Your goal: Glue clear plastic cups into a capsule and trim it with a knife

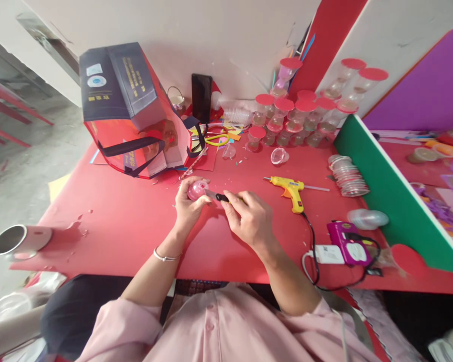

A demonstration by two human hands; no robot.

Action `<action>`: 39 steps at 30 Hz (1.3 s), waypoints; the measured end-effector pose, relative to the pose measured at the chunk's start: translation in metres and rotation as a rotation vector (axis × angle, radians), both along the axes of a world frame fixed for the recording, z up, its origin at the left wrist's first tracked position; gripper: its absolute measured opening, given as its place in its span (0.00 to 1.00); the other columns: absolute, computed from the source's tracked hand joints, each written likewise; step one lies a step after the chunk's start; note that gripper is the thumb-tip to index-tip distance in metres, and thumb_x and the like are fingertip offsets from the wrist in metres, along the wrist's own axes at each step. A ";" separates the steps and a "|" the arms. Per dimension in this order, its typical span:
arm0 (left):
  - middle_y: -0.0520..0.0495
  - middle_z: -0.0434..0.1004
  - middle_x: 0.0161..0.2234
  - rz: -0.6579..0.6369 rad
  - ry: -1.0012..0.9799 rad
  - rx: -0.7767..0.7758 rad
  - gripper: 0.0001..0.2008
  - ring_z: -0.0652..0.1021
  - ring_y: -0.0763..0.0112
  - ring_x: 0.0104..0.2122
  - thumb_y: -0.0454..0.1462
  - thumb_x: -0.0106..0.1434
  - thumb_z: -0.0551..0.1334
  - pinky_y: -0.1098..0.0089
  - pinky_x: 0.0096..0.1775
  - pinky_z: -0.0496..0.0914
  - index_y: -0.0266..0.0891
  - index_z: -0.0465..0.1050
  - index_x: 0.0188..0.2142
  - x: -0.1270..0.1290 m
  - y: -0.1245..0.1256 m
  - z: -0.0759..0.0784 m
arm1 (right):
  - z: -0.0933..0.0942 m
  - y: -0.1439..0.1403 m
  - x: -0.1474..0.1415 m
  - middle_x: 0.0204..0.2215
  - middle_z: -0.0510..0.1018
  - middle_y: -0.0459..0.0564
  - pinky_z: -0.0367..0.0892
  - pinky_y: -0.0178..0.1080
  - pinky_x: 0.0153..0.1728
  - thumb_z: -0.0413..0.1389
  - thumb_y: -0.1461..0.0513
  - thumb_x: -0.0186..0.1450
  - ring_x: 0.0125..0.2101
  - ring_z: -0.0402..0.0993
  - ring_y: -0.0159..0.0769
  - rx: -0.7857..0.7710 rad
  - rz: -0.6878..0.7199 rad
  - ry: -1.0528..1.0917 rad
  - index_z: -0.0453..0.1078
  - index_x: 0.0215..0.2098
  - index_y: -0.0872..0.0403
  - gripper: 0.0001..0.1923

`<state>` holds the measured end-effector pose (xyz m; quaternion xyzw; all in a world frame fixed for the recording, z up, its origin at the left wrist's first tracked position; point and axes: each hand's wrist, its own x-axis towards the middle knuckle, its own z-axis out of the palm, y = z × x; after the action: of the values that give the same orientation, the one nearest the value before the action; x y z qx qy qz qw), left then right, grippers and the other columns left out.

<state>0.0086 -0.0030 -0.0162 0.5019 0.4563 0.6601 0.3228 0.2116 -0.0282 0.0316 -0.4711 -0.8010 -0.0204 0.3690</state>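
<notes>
My left hand [186,203] grips a small round pink-lidded clear container [197,190] on the red table [121,226]. My right hand [249,217] holds a utility knife [216,196] with a black-and-yellow handle. Its blade tip touches the container's side. Both hands rest near the middle of the table. A thin bracelet circles my left wrist.
A yellow glue gun [291,190] lies to the right, its cord running to a purple device [348,244]. Several red-lidded clear jars [298,118] stand at the back, a red and dark bag [132,115] at back left, a steel cup [17,241] at the left edge, a green divider [392,201] on the right.
</notes>
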 end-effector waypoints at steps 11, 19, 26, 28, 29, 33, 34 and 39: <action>0.41 0.83 0.47 0.107 0.034 0.023 0.30 0.83 0.67 0.37 0.50 0.51 0.83 0.68 0.38 0.81 0.40 0.78 0.47 0.002 -0.003 0.005 | 0.003 -0.002 -0.001 0.37 0.84 0.51 0.68 0.37 0.40 0.58 0.55 0.77 0.37 0.79 0.35 -0.030 0.009 0.003 0.82 0.55 0.50 0.15; 0.42 0.83 0.48 0.149 0.036 0.080 0.28 0.83 0.67 0.37 0.46 0.51 0.83 0.66 0.40 0.82 0.42 0.79 0.48 0.001 -0.003 0.003 | 0.003 -0.003 -0.003 0.34 0.84 0.49 0.68 0.36 0.37 0.56 0.54 0.78 0.35 0.79 0.34 -0.072 0.016 0.025 0.82 0.54 0.49 0.15; 0.42 0.82 0.48 0.166 0.033 0.093 0.27 0.83 0.66 0.38 0.47 0.52 0.83 0.64 0.41 0.82 0.42 0.79 0.47 0.001 -0.003 0.000 | 0.002 -0.003 -0.003 0.35 0.84 0.49 0.68 0.37 0.38 0.57 0.54 0.78 0.35 0.79 0.34 -0.087 0.009 0.028 0.82 0.55 0.49 0.15; 0.42 0.81 0.48 0.171 0.029 0.089 0.28 0.83 0.66 0.39 0.47 0.52 0.83 0.65 0.41 0.82 0.42 0.79 0.47 0.001 -0.004 0.000 | 0.002 -0.003 -0.003 0.35 0.84 0.50 0.68 0.37 0.38 0.56 0.54 0.78 0.35 0.79 0.34 -0.078 0.010 0.029 0.82 0.55 0.50 0.15; 0.42 0.81 0.48 0.173 0.027 0.089 0.28 0.83 0.66 0.39 0.47 0.52 0.83 0.65 0.41 0.82 0.42 0.79 0.47 0.001 -0.004 0.000 | 0.002 -0.003 -0.003 0.35 0.84 0.50 0.68 0.37 0.38 0.56 0.54 0.78 0.36 0.79 0.34 -0.076 0.010 0.028 0.82 0.55 0.50 0.15; 0.42 0.81 0.48 0.171 0.036 0.099 0.28 0.83 0.65 0.39 0.47 0.52 0.83 0.64 0.41 0.82 0.42 0.78 0.48 0.001 -0.004 0.000 | 0.002 -0.004 -0.003 0.35 0.84 0.49 0.68 0.37 0.38 0.56 0.54 0.78 0.36 0.79 0.34 -0.068 0.009 0.023 0.82 0.55 0.50 0.16; 0.42 0.81 0.48 0.173 0.041 0.102 0.28 0.83 0.65 0.39 0.47 0.53 0.83 0.64 0.41 0.82 0.42 0.79 0.48 0.001 -0.004 0.000 | 0.002 -0.004 -0.003 0.35 0.84 0.49 0.68 0.37 0.38 0.56 0.54 0.78 0.36 0.79 0.34 -0.061 0.008 0.025 0.82 0.55 0.50 0.15; 0.43 0.82 0.48 0.194 0.078 0.115 0.27 0.83 0.65 0.41 0.48 0.54 0.82 0.64 0.44 0.81 0.43 0.80 0.49 0.001 -0.005 0.000 | 0.002 -0.004 -0.003 0.35 0.84 0.49 0.68 0.37 0.38 0.57 0.55 0.78 0.36 0.79 0.34 -0.056 0.006 0.023 0.82 0.55 0.50 0.15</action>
<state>0.0098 -0.0075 -0.0158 0.4984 0.4765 0.6931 0.2100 0.2083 -0.0320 0.0336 -0.4789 -0.7985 0.0087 0.3647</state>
